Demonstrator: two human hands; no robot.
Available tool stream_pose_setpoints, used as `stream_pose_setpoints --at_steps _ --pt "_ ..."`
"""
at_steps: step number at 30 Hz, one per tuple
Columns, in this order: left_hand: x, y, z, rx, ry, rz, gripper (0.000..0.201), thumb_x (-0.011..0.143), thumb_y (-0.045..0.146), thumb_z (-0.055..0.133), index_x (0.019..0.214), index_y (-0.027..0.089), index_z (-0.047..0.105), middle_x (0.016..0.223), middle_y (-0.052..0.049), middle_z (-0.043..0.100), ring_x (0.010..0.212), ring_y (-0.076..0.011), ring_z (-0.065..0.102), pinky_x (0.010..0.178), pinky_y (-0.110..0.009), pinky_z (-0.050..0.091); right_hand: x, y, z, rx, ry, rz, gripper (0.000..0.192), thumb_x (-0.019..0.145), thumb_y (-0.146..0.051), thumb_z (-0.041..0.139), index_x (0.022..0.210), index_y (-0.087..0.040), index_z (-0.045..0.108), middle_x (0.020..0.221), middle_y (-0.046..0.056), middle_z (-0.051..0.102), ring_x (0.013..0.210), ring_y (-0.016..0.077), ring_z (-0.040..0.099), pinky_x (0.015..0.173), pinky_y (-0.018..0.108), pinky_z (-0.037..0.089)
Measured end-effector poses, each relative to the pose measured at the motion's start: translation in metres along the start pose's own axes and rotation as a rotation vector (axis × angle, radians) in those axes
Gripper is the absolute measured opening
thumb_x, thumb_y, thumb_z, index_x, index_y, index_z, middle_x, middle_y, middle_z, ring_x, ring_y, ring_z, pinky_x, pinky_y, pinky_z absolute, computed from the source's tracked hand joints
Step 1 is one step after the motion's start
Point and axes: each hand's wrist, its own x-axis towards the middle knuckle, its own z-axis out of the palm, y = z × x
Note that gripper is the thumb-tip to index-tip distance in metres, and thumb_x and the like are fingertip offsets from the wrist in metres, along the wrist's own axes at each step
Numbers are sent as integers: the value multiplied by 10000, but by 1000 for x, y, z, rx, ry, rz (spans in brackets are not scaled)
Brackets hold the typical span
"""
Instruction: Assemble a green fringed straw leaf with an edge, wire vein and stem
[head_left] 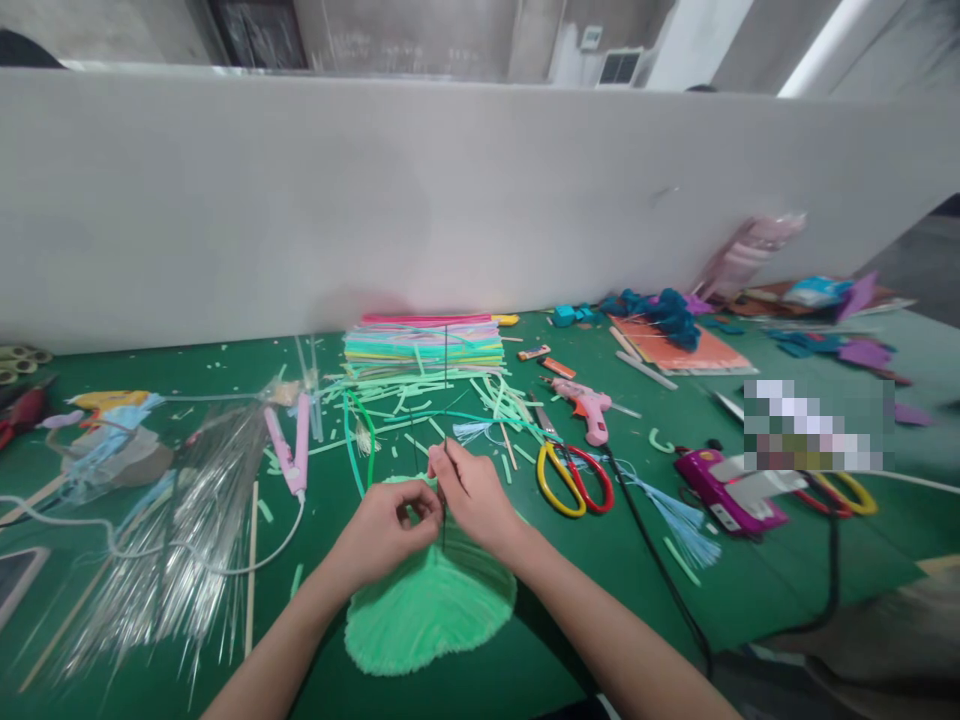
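Green fan-shaped fringe piece (427,610) lies flat on the green table (750,590), right in front of you, its narrow top end tucked under your two hands. From the head camera, your left hand (382,530) is curled at that top end, fingers pinched closed on the green material. Your right hand (472,495) sits just beside it, touching it, with thumb and fingers closed around a thin dark wire (445,400) that stands nearly upright and rises past the stack of coloured strips (424,340) behind.

Loose green offcuts (480,395) are scattered between your hands and that stack. Just right of your right hand lie scissors (574,480) with one yellow and one red handle, and behind them a pink glue gun (589,405) on its side. Farther right is a purple glue gun (731,490) with a black cord running toward you. To your left you have a bundle of clear strands (187,510) and a pink flat iron (289,450), both near but apart from the fringe piece.
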Motion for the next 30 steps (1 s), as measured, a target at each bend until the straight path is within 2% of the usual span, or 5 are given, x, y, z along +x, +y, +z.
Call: stream_pose_setpoints --at_steps 11,17,23,27,30 --pt "4 -5 1 -140 0 -56 64 729 211 534 716 166 577 620 18 606 569 -113 541 528 -208 397 -3 2 2 72 -10 2 354 1006 -411 247 825 -222 485 568 -33 516 505 130 493 560 248 346" --pt "6 -8 -1 -130 47 -77 76 781 249 473 775 187 516 578 19 606 485 -110 484 484 -217 369 -1 3 -2 180 75 23 371 999 -449 255 810 -222 478 576 -38 491 488 120 471 539 241 368" --pt "-3 -10 -34 56 191 -40 183 818 211 339 640 214 382 550 42 449 547 -129 403 542 -244 306 -1 4 -2 231 81 59 386 989 -480 271 813 -222 498 570 -33 491 501 126 487 515 237 371" --pt "-6 -15 -61 227 251 -87 297 818 324 472 568 210 361 514 55 346 525 -128 331 529 -255 228 -2 3 -1 251 79 70 381 984 -487 280 824 -225 505 581 -30 502 501 125 497 505 234 375" --pt "-8 -21 -71 384 215 -130 351 785 428 563 560 207 409 499 56 387 507 -131 362 515 -249 223 -2 2 -1 271 70 65 367 979 -491 300 827 -227 505 582 -32 509 493 124 503 502 230 381"
